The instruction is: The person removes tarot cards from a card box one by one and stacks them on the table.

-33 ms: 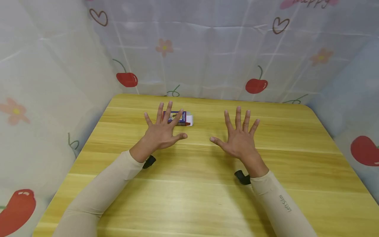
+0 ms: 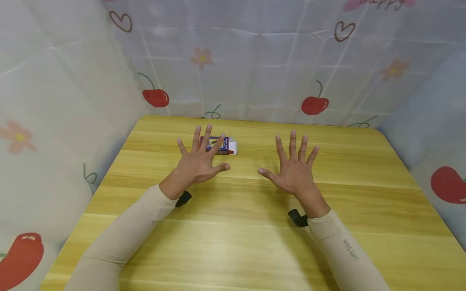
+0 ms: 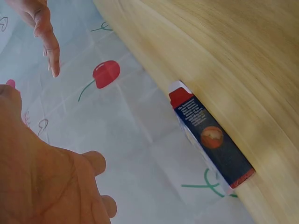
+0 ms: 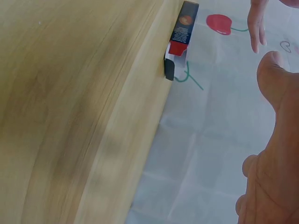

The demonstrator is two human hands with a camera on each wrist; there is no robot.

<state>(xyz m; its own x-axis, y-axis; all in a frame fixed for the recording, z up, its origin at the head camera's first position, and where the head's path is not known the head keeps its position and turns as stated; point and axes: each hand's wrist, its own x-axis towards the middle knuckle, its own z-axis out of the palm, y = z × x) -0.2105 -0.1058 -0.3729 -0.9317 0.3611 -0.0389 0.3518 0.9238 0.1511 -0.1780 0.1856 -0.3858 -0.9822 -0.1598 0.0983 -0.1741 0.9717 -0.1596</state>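
left hand (image 2: 199,161) hovering, fingers spread, holding nothing | small carton (image 2: 223,146) lying just beyond its fingertips, long axis left-right | right hand (image 2: 294,169) splayed, empty, farther right

Bright, even overhead light; faint soft shadows under the forearms on the bench (image 2: 233,242); head view bowed at edges, wrist views motion-blurred.

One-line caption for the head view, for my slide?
Both hands spread open above a wooden table, left hand over a small blue box, right hand apart from it.
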